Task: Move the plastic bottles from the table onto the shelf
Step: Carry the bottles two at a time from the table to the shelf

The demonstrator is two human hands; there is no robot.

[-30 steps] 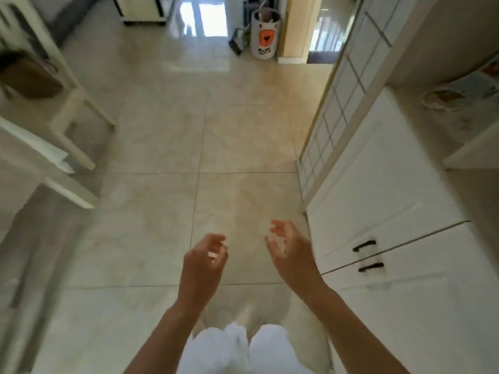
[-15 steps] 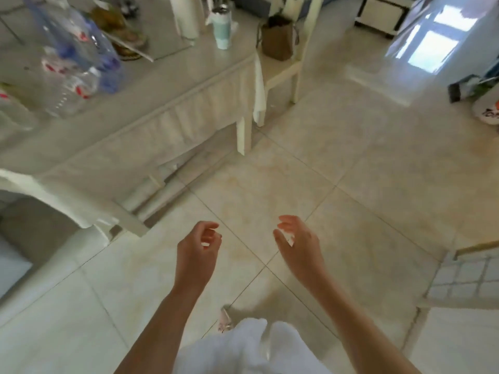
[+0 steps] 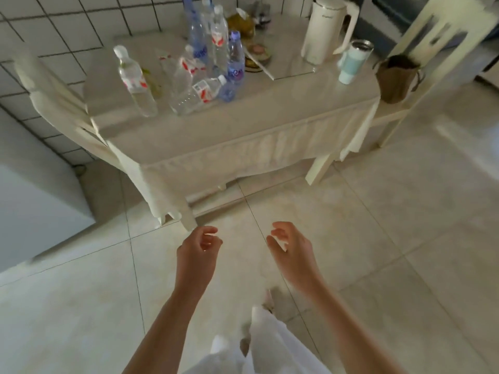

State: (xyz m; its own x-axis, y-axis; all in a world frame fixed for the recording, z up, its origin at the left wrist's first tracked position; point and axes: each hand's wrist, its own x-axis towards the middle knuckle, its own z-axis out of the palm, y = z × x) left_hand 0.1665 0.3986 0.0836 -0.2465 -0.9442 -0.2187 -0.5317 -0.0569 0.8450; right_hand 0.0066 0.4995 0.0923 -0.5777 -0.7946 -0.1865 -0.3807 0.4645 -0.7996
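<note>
Both hands are empty. The left hand (image 3: 198, 252) hangs with its fingers loosely curled and nothing between them, and the right hand (image 3: 293, 251) is held the same way, fingers half bent, palm turned inward toward the other. They hover side by side above the pale tiled floor (image 3: 378, 252), on the near side of the table (image 3: 270, 125) and well apart from it.

The plastic bottles (image 3: 208, 63) all sit on the table, clustered toward its left half. One clear bottle with a red label (image 3: 135, 82) stands apart at the left of the cluster. Another clear bottle (image 3: 197, 94) lies on its side at the cluster's near edge. A blue-tinted bottle (image 3: 233, 68) stands just right of it, with taller bottles standing close behind.

Further right on the table stands a white kettle (image 3: 324, 31), and a light blue tumbler (image 3: 353, 62) stands near the table's right edge. A white chair (image 3: 67, 103) is at the table's left end. Another chair (image 3: 421, 58) at the right end carries a brown bag (image 3: 395, 79). A tiled wall (image 3: 67, 22) runs behind the table.
</note>
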